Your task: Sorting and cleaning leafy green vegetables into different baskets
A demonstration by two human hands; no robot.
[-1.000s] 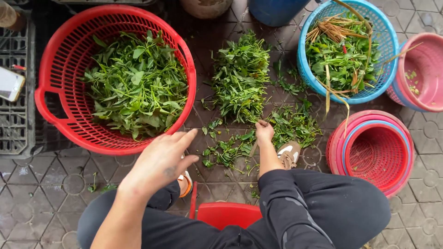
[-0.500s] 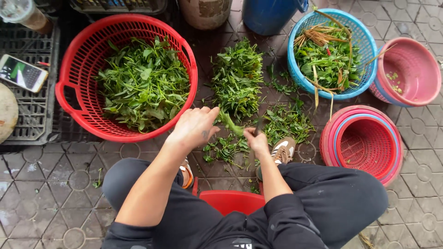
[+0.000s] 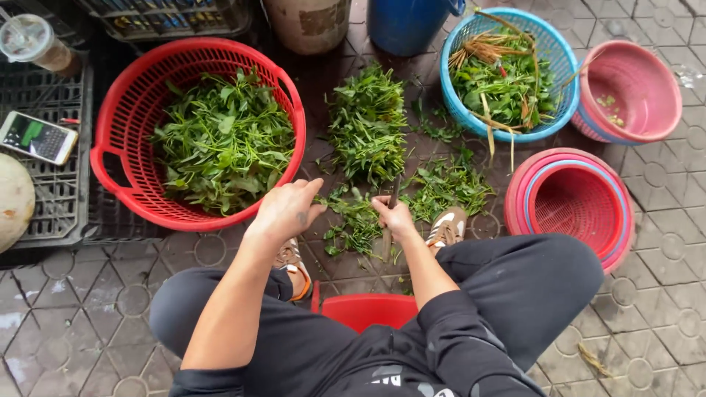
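I squat over tiled ground with loose leafy greens (image 3: 354, 224) between my feet. My left hand (image 3: 285, 212) hovers over these greens with its fingers spread, just beside the rim of a big red basket (image 3: 118, 95) full of picked leaves. My right hand (image 3: 394, 218) is closed around a thin dark stem (image 3: 387, 246) that stands upright through the fist; it could be a blade, I cannot tell. A larger heap of greens (image 3: 368, 129) lies just beyond both hands, and a smaller heap (image 3: 450, 184) lies to the right.
A blue basket (image 3: 450, 73) with greens and dry stalks stands at the back right, next to a pink basin (image 3: 632, 88). Stacked red and pink baskets (image 3: 573, 213) sit at the right. A phone (image 3: 37, 137) lies on a black crate (image 3: 51, 213); a red stool (image 3: 368, 309) is under me.
My view has shifted slightly. My left hand has moved left and let go of the stem that both hands held; my right hand keeps it upright over the greens.
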